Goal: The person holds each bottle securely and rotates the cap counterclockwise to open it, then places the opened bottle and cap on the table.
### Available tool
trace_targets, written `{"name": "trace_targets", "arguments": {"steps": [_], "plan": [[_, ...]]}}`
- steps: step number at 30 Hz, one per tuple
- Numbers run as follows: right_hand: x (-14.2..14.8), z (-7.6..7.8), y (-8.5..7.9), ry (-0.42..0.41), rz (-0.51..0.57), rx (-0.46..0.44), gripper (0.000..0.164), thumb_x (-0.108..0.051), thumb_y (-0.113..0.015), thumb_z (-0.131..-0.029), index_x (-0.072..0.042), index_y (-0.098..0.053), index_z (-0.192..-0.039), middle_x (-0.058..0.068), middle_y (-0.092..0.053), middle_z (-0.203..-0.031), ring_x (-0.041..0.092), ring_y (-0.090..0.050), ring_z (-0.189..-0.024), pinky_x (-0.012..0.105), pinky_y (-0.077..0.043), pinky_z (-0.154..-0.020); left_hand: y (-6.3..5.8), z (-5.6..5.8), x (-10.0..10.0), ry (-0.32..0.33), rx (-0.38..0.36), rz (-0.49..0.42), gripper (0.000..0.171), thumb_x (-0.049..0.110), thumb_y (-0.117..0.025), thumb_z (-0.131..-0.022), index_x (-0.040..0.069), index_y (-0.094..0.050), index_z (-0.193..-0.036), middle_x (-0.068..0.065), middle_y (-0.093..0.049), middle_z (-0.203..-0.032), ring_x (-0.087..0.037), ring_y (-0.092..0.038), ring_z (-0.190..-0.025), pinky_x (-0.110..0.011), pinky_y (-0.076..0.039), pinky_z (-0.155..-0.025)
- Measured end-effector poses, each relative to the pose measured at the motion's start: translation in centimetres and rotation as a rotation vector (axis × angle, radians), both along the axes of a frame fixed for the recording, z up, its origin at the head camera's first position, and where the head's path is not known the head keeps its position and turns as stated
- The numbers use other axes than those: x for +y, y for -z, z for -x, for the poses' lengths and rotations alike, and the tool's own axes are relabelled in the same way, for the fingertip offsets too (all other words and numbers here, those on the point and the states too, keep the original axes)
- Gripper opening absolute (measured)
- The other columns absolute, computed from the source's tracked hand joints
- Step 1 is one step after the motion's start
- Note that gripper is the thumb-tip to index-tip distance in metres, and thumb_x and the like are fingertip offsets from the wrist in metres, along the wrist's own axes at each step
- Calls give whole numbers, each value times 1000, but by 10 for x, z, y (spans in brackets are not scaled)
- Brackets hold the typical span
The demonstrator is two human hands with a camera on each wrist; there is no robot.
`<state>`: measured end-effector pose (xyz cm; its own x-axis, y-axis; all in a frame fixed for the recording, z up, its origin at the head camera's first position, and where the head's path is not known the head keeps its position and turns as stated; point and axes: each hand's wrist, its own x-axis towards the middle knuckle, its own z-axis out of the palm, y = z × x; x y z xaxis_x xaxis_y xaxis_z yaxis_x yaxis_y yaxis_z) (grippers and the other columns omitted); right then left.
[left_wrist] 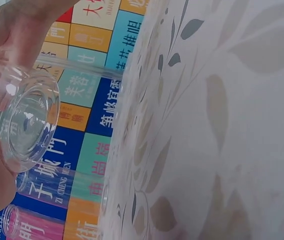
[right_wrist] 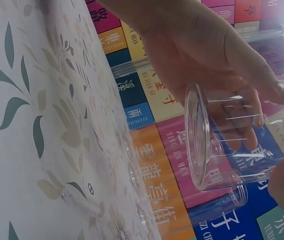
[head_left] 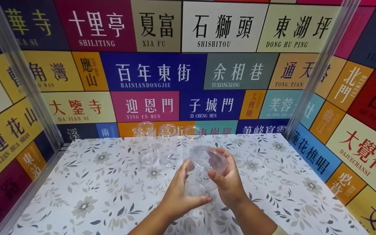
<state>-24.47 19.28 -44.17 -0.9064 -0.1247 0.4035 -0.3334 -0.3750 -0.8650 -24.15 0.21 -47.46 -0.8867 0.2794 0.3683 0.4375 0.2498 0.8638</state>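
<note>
A clear, see-through plastic jar (head_left: 209, 160) is held up over the table, tilted, between both hands. My left hand (head_left: 182, 195) holds it round the lower body, thumb extended below; in the right wrist view its fingers curl behind the jar wall (right_wrist: 232, 170). My right hand (head_left: 231, 181) grips the round upper rim, thumb in front and fingers behind. In the left wrist view, the jar's round base (left_wrist: 31, 122) faces the camera, above the tabletop. The jar looks bare inside.
Clear jars (head_left: 147, 145), (head_left: 168, 147) stand in a row at the table's back, with another jar (head_left: 192, 132) partly behind the held one. Faint clear discs (head_left: 255, 161) lie to the right. Flower-patterned cloth (head_left: 86, 202) covers the table; panels with printed lettering (head_left: 152, 71) enclose it.
</note>
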Motion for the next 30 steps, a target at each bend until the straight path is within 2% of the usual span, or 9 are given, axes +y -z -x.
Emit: {"name": "trace_targets", "arguments": {"steps": [4, 10, 16, 22, 25, 30], "plan": [[0, -2, -1, 17, -19, 2, 74, -15, -86, -89, -13, -36, -143, 6, -54, -159, 21, -48, -151, 26, -46, -120, 0, -1, 0, -7, 22, 19, 125, 51, -97, -71, 23, -26, -169, -5, -44, -167, -23, -47, -151, -50, -45, -124], [3, 0, 0, -12, -15, 75, 66, -14, -85, -89, -14, -37, -134, 0, -58, -153, 16, -54, -148, 24, -46, -120, -2, -2, -2, -3, 52, 35, 117, 47, -96, -74, 15, -32, -167, -4, -51, -162, -20, -53, -146, -48, -49, -120], [10, 5, 5, -48, -42, 126, 67, -22, -87, -90, -15, -37, -134, 2, -56, -155, 16, -54, -149, 25, -46, -121, -2, -1, -4, 20, 21, 25, 115, 46, -97, -74, 16, -35, -166, -1, -54, -157, -23, -56, -142, -53, -49, -119], [13, 10, 9, -90, -38, 168, 65, -24, -87, -90, -13, -38, -131, 6, -56, -156, 18, -55, -148, 26, -46, -121, 0, 1, -4, 48, -3, 11, 113, 43, -97, -75, 16, -35, -166, -1, -55, -156, -23, -57, -141, -52, -49, -120], [12, 9, 8, -99, -10, 155, 65, -24, -88, -89, -13, -38, -129, 6, -57, -154, 18, -56, -145, 25, -46, -121, 0, 1, -5, 68, -26, 7, 115, 42, -97, -75, 18, -32, -167, -3, -52, -159, -26, -57, -142, -54, -47, -121], [5, 6, 6, -85, 53, 125, 62, -18, -88, -89, -14, -37, -126, 4, -60, -152, 16, -57, -143, 24, -46, -119, 0, -2, -5, 93, -56, -4, 126, 44, -98, -74, 14, -22, -170, -12, -41, -169, -35, -49, -150, -58, -41, -125]]}}
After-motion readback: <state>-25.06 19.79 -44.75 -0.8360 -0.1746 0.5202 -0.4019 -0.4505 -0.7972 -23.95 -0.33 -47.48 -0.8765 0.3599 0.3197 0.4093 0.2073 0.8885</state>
